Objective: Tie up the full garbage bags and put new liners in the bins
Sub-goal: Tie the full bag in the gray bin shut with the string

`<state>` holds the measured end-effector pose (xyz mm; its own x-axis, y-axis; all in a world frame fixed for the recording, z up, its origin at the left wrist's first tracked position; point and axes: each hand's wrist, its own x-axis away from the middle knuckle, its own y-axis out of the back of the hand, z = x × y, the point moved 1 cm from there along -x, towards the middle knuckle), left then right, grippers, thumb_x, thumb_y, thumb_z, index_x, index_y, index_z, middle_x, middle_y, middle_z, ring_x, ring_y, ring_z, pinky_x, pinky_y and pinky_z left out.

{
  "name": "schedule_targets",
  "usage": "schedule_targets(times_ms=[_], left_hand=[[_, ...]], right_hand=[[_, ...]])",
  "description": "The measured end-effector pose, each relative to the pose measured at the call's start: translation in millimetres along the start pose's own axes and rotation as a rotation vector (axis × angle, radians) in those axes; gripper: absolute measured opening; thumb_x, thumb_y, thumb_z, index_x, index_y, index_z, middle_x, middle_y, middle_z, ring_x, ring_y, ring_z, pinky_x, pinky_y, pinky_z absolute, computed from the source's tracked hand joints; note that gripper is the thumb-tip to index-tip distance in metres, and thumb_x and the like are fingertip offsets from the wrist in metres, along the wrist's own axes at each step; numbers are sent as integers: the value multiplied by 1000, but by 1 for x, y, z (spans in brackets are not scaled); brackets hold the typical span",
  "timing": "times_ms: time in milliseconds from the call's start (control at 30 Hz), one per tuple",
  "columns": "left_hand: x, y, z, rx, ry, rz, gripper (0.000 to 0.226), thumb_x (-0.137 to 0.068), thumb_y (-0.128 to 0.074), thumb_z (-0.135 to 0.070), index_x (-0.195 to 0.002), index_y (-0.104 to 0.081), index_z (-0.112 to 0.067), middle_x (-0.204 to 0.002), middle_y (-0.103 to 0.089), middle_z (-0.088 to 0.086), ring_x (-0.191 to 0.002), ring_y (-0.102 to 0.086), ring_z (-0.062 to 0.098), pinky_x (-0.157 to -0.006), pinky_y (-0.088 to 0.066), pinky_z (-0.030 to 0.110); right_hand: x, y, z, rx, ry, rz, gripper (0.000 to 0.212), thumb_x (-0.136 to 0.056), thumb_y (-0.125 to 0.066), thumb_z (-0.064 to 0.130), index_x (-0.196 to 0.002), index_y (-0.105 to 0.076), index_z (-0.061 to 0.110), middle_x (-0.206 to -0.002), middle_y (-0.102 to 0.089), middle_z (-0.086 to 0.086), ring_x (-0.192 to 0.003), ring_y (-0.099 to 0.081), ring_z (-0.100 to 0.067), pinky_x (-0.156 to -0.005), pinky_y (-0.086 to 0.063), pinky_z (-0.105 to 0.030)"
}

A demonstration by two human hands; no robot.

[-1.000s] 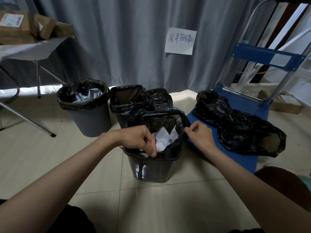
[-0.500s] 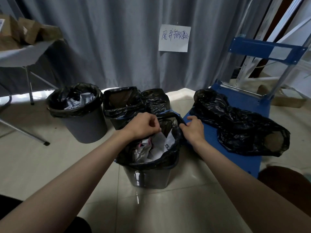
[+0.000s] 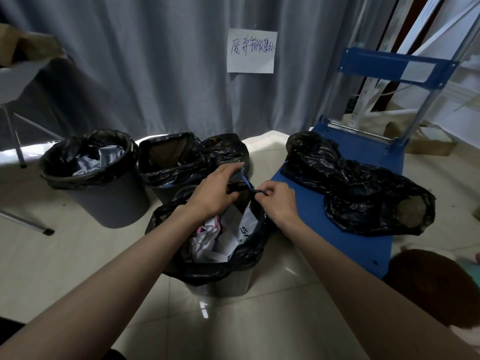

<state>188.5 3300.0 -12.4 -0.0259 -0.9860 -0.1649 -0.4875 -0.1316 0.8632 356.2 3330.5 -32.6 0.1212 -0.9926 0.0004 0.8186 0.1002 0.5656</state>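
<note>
Moved: both hands are now meeting over the nearest bin's far rim, lifted since half a second ago.
Left hand (image 3: 213,193): gripping a bunched fold of the black bag (image 3: 223,266).
Right hand (image 3: 279,202): pinching the bag's blue drawstring (image 3: 248,183).
Bins: three are standing; the near bin (image 3: 228,284) at 6 o'clock, the grey bin (image 3: 104,201) at 9, the middle bin (image 3: 166,190) between.
Loose bags: one heap (image 3: 363,188) is lying on the blue cart (image 3: 345,242) at 3 o'clock.
</note>
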Motion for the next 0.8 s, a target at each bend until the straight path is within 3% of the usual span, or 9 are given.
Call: schedule_targets(times_ms=[100, 233, 367, 600, 800], left_hand=[[1, -3, -6, -46, -44, 9, 70, -85, -67, -13, -147, -39, -30, -145, -46, -5, -107, -60, 22, -91, -48, 33], [3, -2, -9, -94, -11, -13, 34, -83, -69, -15, -114, -65, -27, -111, -65, -5, -100, -63, 18, -83, -53, 35], [6, 0, -11, -113, 34, -34, 6, -83, -71, -25, -87, -69, -29, -94, -64, -6, -91, -62, 19, -74, -52, 37], [6, 10, -11, 32, 52, -113, 9, -80, -72, -42, -82, -73, -33, -82, -69, -9, -83, -63, 14, -74, -53, 37], [4, 28, -16, 285, 50, -301, 6, -84, -73, -31, -80, -76, -27, -71, -68, -11, -69, -60, 3, -66, -48, 26]], right_hand=[[2, 0, -1, 55, 39, 39, 18, -85, -64, 12, -69, -68, 19, -63, -60, 3, -65, -56, -9, -60, -42, -26], [4, 0, -5, 93, 56, 66, 22, -85, -63, 12, -65, -66, 21, -64, -61, 5, -70, -57, -7, -73, -39, -18], [7, 2, -6, 84, 98, 68, 6, -80, -69, 16, -76, -68, 21, -92, -57, -3, -84, -52, -11, -75, -38, -22], [6, 2, -8, 55, 175, 7, 15, -80, -77, 17, -76, -66, 28, -76, -65, -1, -67, -57, -8, -62, -44, -21], [5, 4, -19, 153, 41, 33, 26, -81, -76, 13, -65, -60, 26, -68, -63, 3, -70, -62, -14, -73, -56, -38]])
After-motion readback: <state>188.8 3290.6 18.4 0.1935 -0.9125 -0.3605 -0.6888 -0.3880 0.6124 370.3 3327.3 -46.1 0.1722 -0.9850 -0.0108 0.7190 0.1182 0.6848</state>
